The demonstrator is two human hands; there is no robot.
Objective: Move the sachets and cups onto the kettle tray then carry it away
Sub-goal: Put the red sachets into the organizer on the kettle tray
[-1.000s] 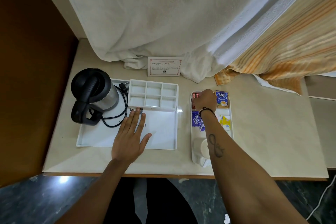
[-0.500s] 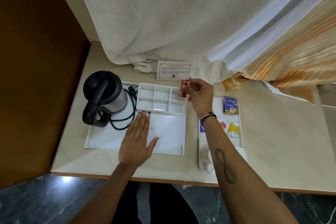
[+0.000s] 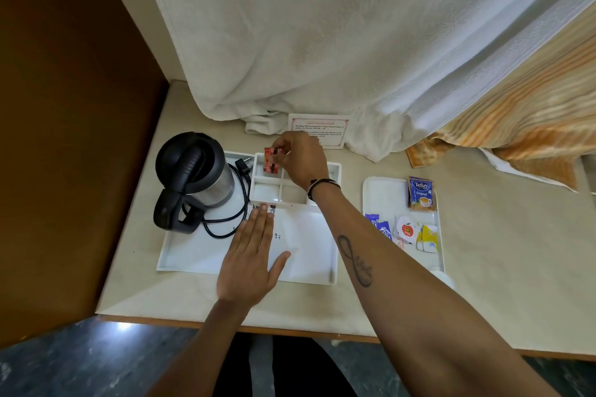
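A: Kettle tray (image 3: 300, 255) white; kettle (image 3: 193, 171) black lid and handle, steel-grey body, black cord (image 3: 225, 229).
B: Held sachet (image 3: 271, 160) red. Second tray (image 3: 380, 193) white; sachets on it: dark blue Tetley (image 3: 421, 193), blue (image 3: 380, 229), yellow-and-white (image 3: 428, 238).
A: Worktop (image 3: 503, 251) beige. Towel (image 3: 322, 35) white; cloth (image 3: 522, 126) orange-and-cream striped.
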